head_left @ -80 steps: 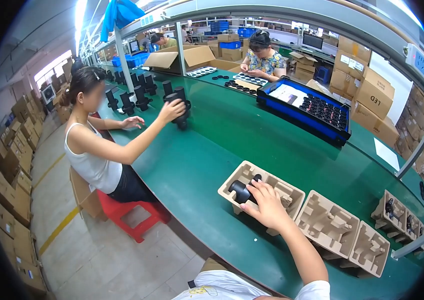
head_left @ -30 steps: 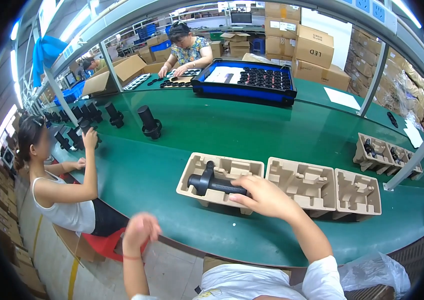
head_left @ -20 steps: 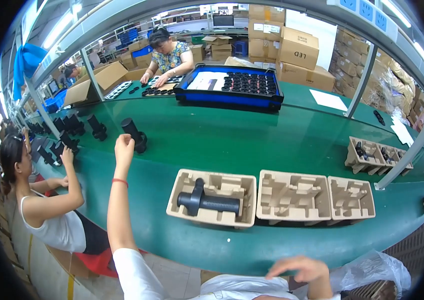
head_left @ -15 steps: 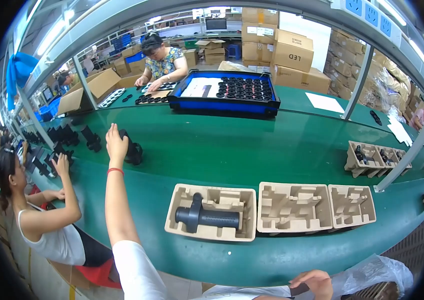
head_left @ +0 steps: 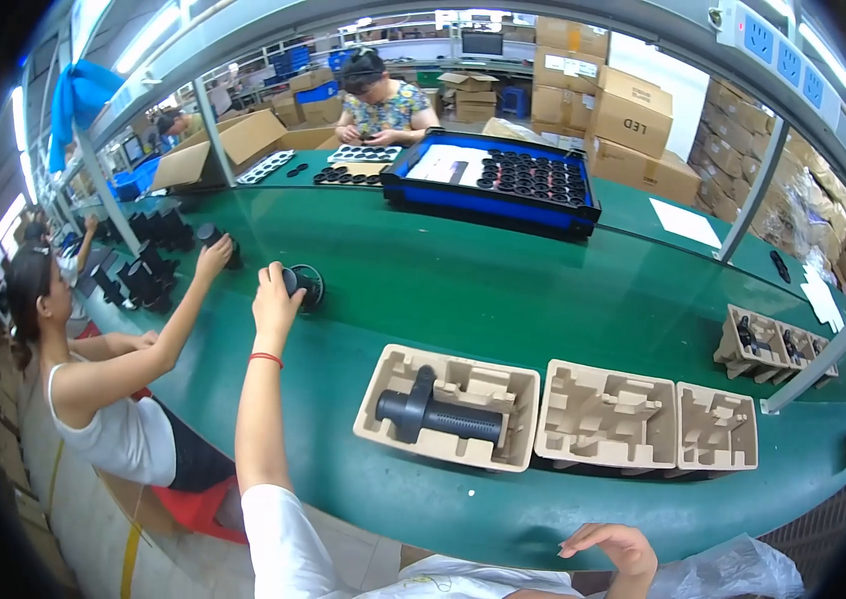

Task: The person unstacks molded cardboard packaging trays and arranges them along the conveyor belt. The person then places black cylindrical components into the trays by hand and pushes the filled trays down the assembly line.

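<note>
Stretched out to the left over the green bench, my left hand (head_left: 276, 302) has its fingers round a black cylindrical device (head_left: 312, 289) with a round rim, its exact kind unclear. The hand hides part of it. My right hand (head_left: 615, 546) hovers at the bench's front edge, fingers loosely bent and apart, holding nothing. Before me, a brown moulded pulp tray (head_left: 371, 422) carries a similar black device (head_left: 443, 414) lying on its side. Two more pulp trays, a middle one (head_left: 598, 451) and a right one (head_left: 718, 457), show bare compartments.
A co-worker's hand (head_left: 213, 257) grips another black device on the left, near several standing ones (head_left: 148, 270). Across the bench, a blue crate (head_left: 483, 205) holds black rings. More filled trays (head_left: 743, 349) sit at right beside a metal post (head_left: 828, 344).
My left hand has tilted the black device and drawn it slightly nearer. The co-worker's hand has reached forward to another device. The whole view has shifted a little.
</note>
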A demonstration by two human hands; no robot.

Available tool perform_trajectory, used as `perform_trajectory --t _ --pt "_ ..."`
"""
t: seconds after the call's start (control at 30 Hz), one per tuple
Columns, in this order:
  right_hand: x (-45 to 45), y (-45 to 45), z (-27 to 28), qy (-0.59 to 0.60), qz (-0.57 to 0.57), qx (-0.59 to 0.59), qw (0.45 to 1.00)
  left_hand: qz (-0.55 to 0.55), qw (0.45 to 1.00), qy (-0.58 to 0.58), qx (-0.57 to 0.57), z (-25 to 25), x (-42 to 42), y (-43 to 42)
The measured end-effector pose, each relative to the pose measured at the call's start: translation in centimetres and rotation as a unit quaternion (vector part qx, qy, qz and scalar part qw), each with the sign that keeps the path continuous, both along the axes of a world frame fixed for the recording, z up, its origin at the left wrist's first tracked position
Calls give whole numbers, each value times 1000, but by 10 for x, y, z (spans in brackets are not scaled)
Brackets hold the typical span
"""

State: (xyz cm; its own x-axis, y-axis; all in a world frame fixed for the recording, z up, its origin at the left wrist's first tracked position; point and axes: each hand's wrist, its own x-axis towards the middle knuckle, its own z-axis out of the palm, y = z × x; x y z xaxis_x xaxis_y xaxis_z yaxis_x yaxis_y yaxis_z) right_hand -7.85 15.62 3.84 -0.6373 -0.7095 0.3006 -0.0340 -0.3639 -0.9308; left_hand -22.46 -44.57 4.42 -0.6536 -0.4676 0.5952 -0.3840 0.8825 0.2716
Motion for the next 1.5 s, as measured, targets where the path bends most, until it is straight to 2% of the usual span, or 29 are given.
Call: perform_trajectory --t 0.17,0.27,0.37,0.4,0.43,0.53,0.6,0.67,0.73,0.77,0.87,0.9,0.97,1.07,1.13,1.2,1.23,1.33,1.43,1.5 --pt "5 2 2 43 43 39 997 23 994 85 70 -7 37 -1" --pt "4 4 2 59 76 84 992 -24 987 157 37 24 70 48" --pt "0 -1 -9 45 121 117 985 -123 938 283 -157 46 117 109" --pt "1 -4 -10 36 134 124 982 -144 919 314 -188 48 135 136" --pt "2 -12 -4 57 114 157 979 -164 906 333 -206 45 152 164" --pt "0 -38 -5 54 81 158 983 -353 846 361 -170 23 185 248" --pt "4 -54 -20 37 13 93 995 -482 828 279 -63 0 209 295" --pt "14 -64 -19 -5 -56 22 998 -534 786 300 -81 -16 200 333" --pt "19 -71 -7 -69 -121 -61 988 -568 761 303 -77 -35 190 361" --pt "19 -71 -5 -145 -129 -130 972 -564 760 317 -70 -42 185 371" --pt "16 -56 -11 -191 -216 -169 942 -576 780 243 0 -47 177 389" --pt "10 -48 -6 -165 -266 -155 937 -577 792 197 -19 -41 176 387" --pt "-13 -13 -14 -63 -407 -58 909 -555 809 188 -49 -40 173 375" --pt "-46 -4 34 72 -525 110 841 -484 851 197 -52 -47 162 360" --pt "-75 2 38 322 -575 252 708 -428 888 155 -66 -46 155 351" --pt "-90 -2 45 423 -545 342 637 -379 917 110 -54 -50 149 343" --pt "-97 -6 47 467 -514 361 623 -361 927 89 -47 -48 146 341" --pt "-105 -8 62 578 -346 472 569 -335 938 59 -66 -54 143 337" --pt "-102 -5 76 557 -293 495 599 -330 939 50 -80 -56 145 335" --pt "-106 4 72 512 -246 500 654 -330 939 51 -82 -57 143 334"
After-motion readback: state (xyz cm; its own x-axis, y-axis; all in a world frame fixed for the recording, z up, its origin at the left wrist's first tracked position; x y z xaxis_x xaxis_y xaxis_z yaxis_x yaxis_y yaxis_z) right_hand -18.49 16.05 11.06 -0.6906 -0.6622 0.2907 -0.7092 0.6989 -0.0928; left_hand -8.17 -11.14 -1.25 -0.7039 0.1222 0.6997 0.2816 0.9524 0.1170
